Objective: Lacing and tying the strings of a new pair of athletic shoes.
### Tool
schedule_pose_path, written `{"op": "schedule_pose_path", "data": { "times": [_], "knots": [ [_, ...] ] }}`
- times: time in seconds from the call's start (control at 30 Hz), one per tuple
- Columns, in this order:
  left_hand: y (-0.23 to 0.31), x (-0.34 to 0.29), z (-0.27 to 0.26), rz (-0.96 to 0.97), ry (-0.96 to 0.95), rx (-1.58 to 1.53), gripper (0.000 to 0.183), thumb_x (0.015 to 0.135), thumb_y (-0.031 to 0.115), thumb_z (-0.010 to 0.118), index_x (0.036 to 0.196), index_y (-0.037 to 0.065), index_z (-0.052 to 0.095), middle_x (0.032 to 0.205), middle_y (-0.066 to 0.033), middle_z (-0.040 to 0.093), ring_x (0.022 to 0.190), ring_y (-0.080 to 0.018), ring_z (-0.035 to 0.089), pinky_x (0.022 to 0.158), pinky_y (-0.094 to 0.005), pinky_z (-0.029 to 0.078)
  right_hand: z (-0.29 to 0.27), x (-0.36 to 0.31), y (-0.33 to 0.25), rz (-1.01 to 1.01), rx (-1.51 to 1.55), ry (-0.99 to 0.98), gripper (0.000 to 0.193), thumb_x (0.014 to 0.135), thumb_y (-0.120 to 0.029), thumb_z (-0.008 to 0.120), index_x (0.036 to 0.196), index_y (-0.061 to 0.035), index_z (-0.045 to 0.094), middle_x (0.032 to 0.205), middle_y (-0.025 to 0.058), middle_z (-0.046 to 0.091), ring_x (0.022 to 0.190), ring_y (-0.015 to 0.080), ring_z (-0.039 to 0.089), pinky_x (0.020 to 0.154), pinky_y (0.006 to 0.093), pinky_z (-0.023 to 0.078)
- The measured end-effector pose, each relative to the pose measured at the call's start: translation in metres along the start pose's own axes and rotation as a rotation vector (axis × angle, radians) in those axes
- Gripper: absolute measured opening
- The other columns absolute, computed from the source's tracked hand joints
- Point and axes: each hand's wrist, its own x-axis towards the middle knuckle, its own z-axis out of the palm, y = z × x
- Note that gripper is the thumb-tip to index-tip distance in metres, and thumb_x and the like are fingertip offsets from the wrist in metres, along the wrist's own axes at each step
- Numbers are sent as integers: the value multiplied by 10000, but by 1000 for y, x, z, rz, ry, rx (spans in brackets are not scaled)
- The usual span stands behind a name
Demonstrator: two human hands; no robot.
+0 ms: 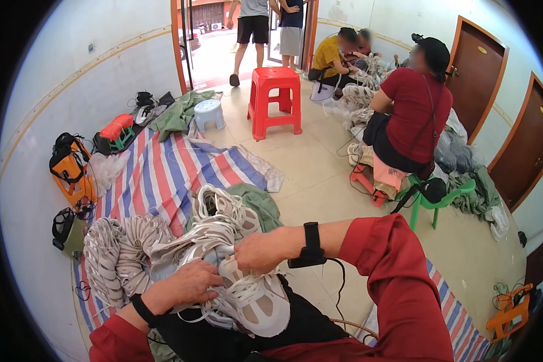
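A beige-and-white shoe upper [262, 308] with white laces lies across my lap, its toe pointing toward me. My left hand [190, 285] has its fingers curled onto the near edge of this upper, among the loose laces. Closed at the collar end, my right hand [256, 252] grips the upper; a bit of white shows at its fingertips, and what exactly is pinched there is partly hidden. Just beyond both hands is a pile of similar laced uppers [214, 208]. Long stacks of nested uppers [105, 262] curve away at my left.
A striped sheet [163, 175] covers the floor ahead, with a green cloth [256, 202] on it. Farther off stand a red stool [276, 102] and a small pale-blue stool [209, 113]. At right, a person in red [413, 108] sits beside a green chair [440, 196]. Others work beyond.
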Motion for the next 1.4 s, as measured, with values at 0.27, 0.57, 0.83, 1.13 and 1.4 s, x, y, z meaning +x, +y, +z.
{"op": "schedule_pose_path", "data": {
  "times": [0.27,0.57,0.83,1.13,1.4],
  "knots": [
    [-4,7,6,-1,-64,10,225,798,257,690,960,100,688,896,-74,639,938,-262,590,855,-392,424,-10,12,-5,49,-48,-116,66,689,-62,640,711,-12,676,696,174,648,681,371,646,566,460,486],
    [-15,8,15,-43,-10,-116,240,791,251,685,969,91,690,893,-93,652,882,-292,613,789,-402,452,-9,1,1,31,32,-54,132,686,-100,670,778,-12,707,768,185,676,745,360,666,638,443,518],
    [-13,12,18,-85,-5,-194,281,819,288,572,940,65,693,867,-151,660,829,-329,623,761,-417,484,-19,10,-6,62,-27,-180,130,699,-120,641,759,-24,705,768,185,673,747,364,661,634,448,513],
    [3,32,23,-406,-159,23,336,794,307,481,831,61,708,815,-172,685,795,-352,660,751,-473,486,-2,16,-21,214,-101,-125,116,663,-122,603,670,-25,666,657,186,633,654,367,645,540,471,490],
    [2,31,20,-424,-79,-202,295,774,310,509,865,129,724,871,-131,698,870,-335,649,791,-451,464,-3,24,-10,272,36,-183,154,644,-89,587,714,17,674,729,203,654,708,388,648,566,485,485]
  ]
}}
